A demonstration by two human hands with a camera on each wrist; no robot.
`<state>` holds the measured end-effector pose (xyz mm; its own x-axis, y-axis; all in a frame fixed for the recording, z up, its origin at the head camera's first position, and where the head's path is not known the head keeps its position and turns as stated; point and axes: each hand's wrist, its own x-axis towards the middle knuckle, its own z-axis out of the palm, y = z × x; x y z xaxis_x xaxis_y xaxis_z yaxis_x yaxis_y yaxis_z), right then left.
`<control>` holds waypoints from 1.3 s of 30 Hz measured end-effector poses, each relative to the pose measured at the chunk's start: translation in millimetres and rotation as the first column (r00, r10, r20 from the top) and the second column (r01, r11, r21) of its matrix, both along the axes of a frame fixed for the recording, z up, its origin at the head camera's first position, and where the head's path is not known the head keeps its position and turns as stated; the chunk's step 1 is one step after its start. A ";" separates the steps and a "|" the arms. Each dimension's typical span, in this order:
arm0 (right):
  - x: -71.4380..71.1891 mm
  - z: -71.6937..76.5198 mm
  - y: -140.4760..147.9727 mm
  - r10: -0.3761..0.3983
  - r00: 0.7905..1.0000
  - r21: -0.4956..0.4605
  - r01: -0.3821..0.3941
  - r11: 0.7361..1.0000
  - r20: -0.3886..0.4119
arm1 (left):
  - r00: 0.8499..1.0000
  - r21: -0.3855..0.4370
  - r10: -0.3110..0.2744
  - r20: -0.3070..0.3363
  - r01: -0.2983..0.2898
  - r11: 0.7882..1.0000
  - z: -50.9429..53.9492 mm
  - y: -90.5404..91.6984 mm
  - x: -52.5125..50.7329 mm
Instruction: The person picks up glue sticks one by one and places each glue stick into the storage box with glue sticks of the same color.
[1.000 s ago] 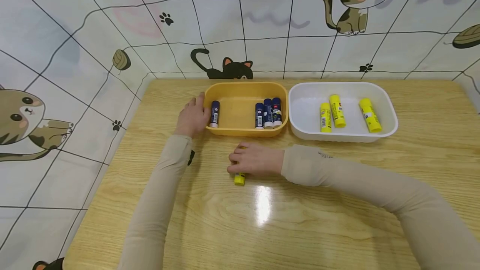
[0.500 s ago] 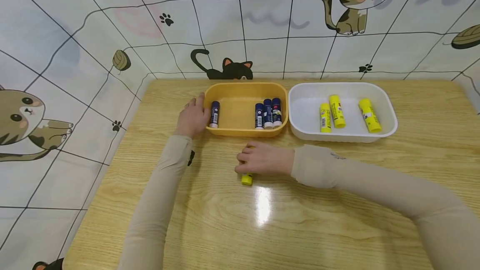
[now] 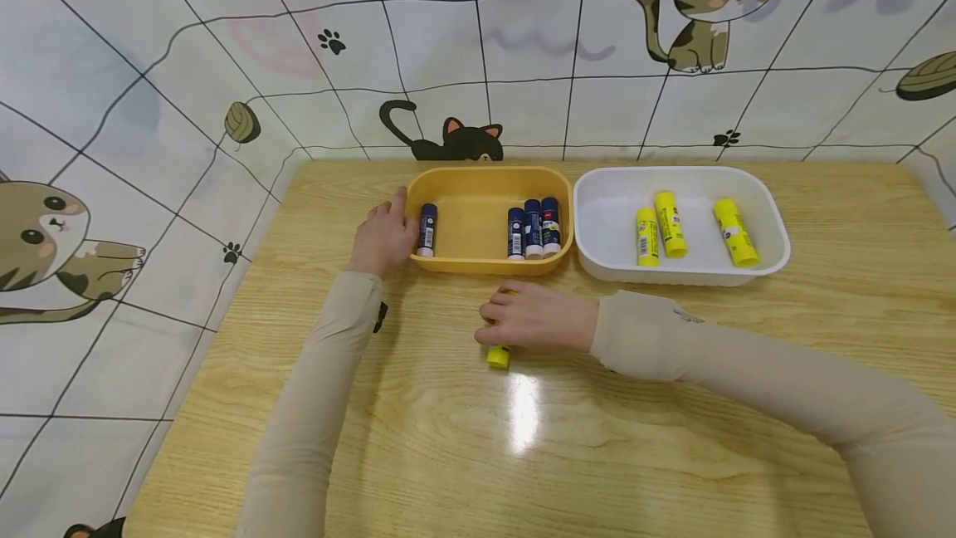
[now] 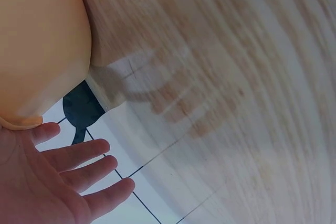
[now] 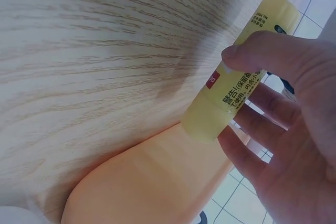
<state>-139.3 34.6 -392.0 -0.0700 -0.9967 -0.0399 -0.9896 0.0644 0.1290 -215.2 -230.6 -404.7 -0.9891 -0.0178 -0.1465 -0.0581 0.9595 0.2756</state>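
My right hand (image 3: pixel 534 316) pinches a yellow glue stick (image 5: pixel 215 100) between thumb and fingers, over the table in front of the yellow-orange bin. In the head view most of that glue stick is hidden under the hand; one end shows below it. My left hand (image 3: pixel 382 236) rests with extended fingers against the left end of the yellow-orange bin (image 3: pixel 478 266). In the left wrist view its fingers look straight and separate. Within that bin, one dark blue glue stick (image 3: pixel 427 230) lies at the left and three dark blue glue sticks (image 3: pixel 533 229) lie together at the right.
Right beside the yellow-orange bin stands a white bin (image 3: pixel 683 276) holding three yellow glue sticks (image 3: pixel 670 224). Both bins are at the back of the wooden table (image 3: pixel 448 455). A cat-patterned cloth (image 3: pixel 538 40) covers the walls behind and to the left.
My right hand has shifted a little to the right with the yellow glue stick in its grip. The left hand stays at the yellow-orange bin.
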 end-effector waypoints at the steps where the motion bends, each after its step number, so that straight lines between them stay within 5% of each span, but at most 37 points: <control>1: 0.3 0.7 0.5 -0.003 1.000 -0.004 0.003 1.000 0.003 | 1.000 0.001 0.001 0.000 -0.001 1.000 0.1 0.1 0.2; 39: 3.2 37.2 34.7 -0.112 0.994 -0.018 0.112 0.994 -0.007 | 1.000 0.020 0.015 0.004 -0.015 1.000 2.2 1.7 1.3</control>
